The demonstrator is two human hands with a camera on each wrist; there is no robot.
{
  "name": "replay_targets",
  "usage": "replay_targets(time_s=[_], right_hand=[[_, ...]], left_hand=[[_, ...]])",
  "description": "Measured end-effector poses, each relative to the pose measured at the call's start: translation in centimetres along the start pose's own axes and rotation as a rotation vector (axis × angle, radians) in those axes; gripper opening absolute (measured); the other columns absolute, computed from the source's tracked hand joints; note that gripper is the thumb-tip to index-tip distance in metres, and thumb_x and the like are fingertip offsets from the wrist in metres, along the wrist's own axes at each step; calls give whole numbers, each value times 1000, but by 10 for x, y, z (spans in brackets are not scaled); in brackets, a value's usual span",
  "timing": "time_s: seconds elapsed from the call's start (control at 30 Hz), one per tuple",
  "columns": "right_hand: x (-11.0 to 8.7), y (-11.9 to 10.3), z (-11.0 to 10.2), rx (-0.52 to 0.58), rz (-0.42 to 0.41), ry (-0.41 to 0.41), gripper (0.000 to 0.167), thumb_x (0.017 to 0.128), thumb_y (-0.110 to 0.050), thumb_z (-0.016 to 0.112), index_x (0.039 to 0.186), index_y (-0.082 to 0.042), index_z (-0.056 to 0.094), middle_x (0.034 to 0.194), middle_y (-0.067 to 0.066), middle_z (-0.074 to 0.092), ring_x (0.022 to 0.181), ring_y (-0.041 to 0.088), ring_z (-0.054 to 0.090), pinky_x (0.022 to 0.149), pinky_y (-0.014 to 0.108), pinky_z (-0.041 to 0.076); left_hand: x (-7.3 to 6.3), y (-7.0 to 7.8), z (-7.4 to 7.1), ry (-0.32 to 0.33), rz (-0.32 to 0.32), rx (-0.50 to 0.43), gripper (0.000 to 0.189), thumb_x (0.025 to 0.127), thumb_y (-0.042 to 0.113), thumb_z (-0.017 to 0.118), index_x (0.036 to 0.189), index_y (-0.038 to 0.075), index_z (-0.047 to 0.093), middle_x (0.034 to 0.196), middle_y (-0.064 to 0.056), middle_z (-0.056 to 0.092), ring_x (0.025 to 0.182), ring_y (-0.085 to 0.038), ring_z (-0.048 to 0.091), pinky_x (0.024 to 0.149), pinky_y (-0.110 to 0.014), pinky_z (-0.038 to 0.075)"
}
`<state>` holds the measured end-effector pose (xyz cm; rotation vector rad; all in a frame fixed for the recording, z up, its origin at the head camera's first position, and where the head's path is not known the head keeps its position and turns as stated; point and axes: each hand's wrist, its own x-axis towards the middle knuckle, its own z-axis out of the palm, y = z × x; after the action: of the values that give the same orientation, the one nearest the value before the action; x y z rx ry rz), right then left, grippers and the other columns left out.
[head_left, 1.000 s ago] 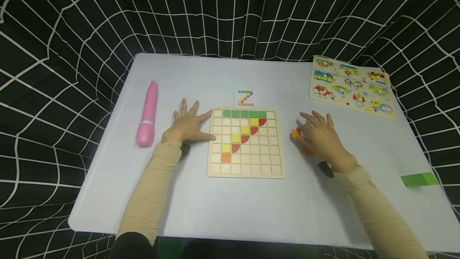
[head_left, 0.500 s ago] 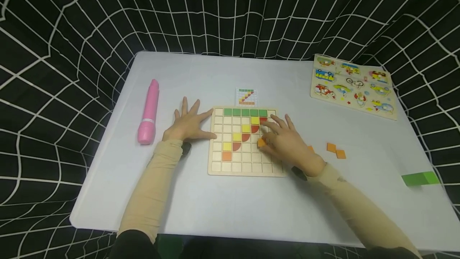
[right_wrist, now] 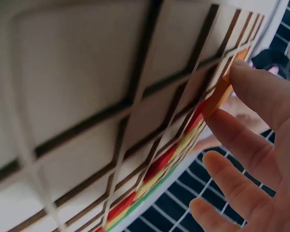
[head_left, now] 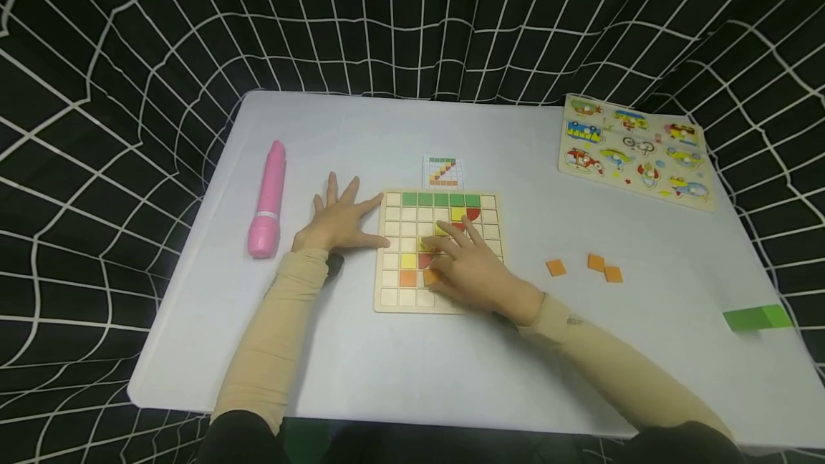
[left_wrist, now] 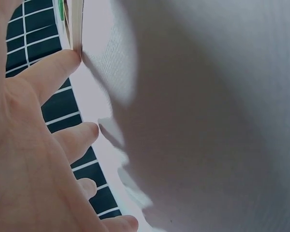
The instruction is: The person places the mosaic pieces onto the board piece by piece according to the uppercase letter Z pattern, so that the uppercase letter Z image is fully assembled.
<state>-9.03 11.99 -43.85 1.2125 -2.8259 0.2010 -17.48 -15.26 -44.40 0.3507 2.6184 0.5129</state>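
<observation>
A wooden grid board (head_left: 393,298) lies mid-table, with green squares (head_left: 441,200) along its top row and yellow squares and red quarter-round pieces in a diagonal. One orange square (head_left: 407,278) sits in the second-lowest row. My right hand (head_left: 477,274) pinches another orange square tile (right_wrist: 218,98) between thumb and index finger, over the cell right of that orange square. My left hand (head_left: 335,224) is spread flat on the table, its thumb and index fingertip at the board's left edge; in the left wrist view the index finger (left_wrist: 53,72) touches the board's side.
Loose orange tiles (head_left: 596,262) lie right of the board. A small pattern card (head_left: 442,173) is above it. A pink cylinder-like wand (head_left: 267,199) lies left, a picture puzzle board (head_left: 634,149) back right, a green block (head_left: 755,318) at the right edge.
My right hand has carried an orange tile leftward from the loose tiles onto the board's lower rows. The left hand has stayed at the board's left edge.
</observation>
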Motion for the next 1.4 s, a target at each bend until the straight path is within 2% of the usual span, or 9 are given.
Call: replay_targets(time_s=[0.2,0.4,0.67,0.77,0.93,1.1,1.4], right_hand=[[7,-8,2,-34,12,-44,26,86,-41,82,93,-16,79,140,2,66,146,39,48,122,69,31],[7,-7,4,-57,16,-11,26,83,-41,84,90,-16,79,135,2,69,143,38,52,122,68,32],[-1,4,4,-34,-8,47,17,86,-36,83,92,-20,80,129,2,72,135,39,59,120,72,31],[-7,13,-1,4,35,16,16,88,-36,81,95,-22,80,130,3,72,136,38,58,121,74,27],[-28,39,-14,38,199,-45,26,89,-36,80,106,-18,80,140,8,68,143,41,51,123,74,21],[-56,67,-22,57,344,-75,27,90,-32,80,109,-13,79,142,13,66,145,46,47,123,75,18],[-105,102,-31,57,413,-32,33,84,-29,84,111,-11,78,146,17,61,141,52,46,117,80,22]], left_hand=[[1,-2,1,0,8,-1,101,80,68,75,163,32,30,176,-16,-5,155,-47,-32,122,-79,-5],[2,-3,1,5,12,2,101,80,69,75,163,33,29,176,-16,-5,155,-48,-32,122,-79,-4],[1,-2,0,4,9,2,101,80,68,75,163,32,30,176,-17,-5,155,-48,-31,122,-79,-4],[0,-1,0,6,5,-4,101,80,69,75,163,32,30,176,-16,-5,155,-47,-31,122,-78,-4],[0,0,0,6,4,-5,101,80,68,75,163,32,30,176,-16,-4,156,-48,-30,123,-78,-4],[0,0,0,10,5,6,101,80,67,76,163,31,30,176,-18,-4,155,-49,-30,122,-78,-4],[-1,2,-1,1,1,11,100,81,67,76,163,32,29,176,-16,-7,155,-47,-32,123,-78,-4]])
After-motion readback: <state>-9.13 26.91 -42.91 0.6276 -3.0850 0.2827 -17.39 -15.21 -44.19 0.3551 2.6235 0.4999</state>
